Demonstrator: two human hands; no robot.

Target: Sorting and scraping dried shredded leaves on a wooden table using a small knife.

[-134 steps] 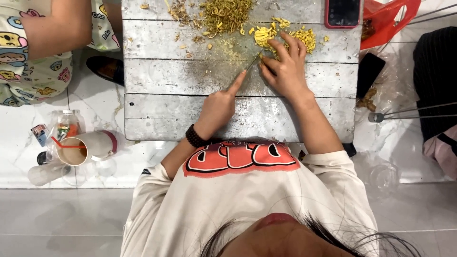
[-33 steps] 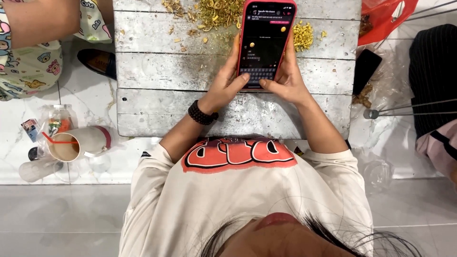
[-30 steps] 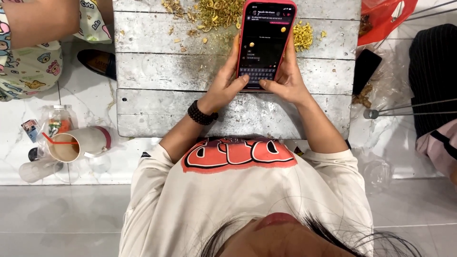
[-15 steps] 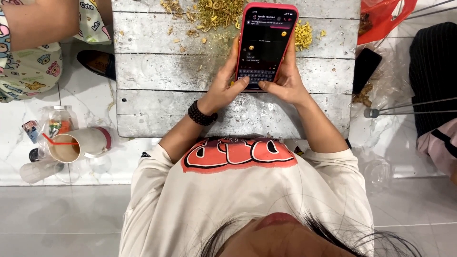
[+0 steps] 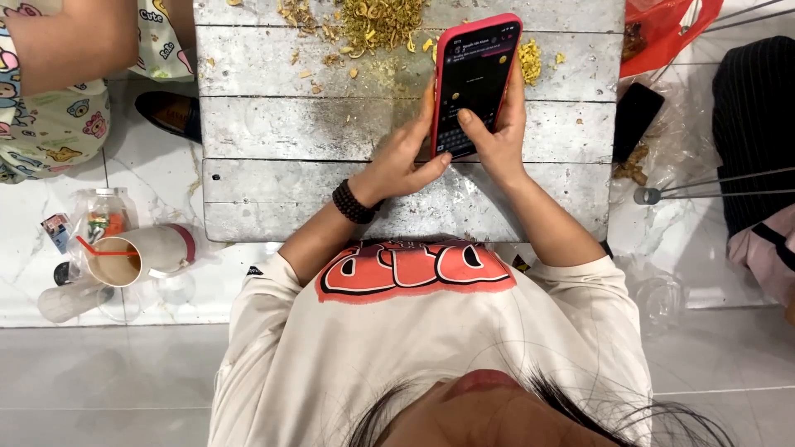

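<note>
The counter [image 5: 331,178] is a low top of grey, weathered wooden planks with worn pale patches. Dried yellow-brown plant bits [image 5: 373,21] lie heaped and scattered along its far edge, with a brighter yellow pile [image 5: 530,62] just beside them. The counter stands on a white marbled floor [image 5: 149,298], where a paper cup [image 5: 124,261] with a red straw lies tipped.

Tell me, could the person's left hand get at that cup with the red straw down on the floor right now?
Probably not right away: the left hand grips the pink-cased phone together with the right hand. The cup lies apart, low at the left, with nothing blocking it.
</note>
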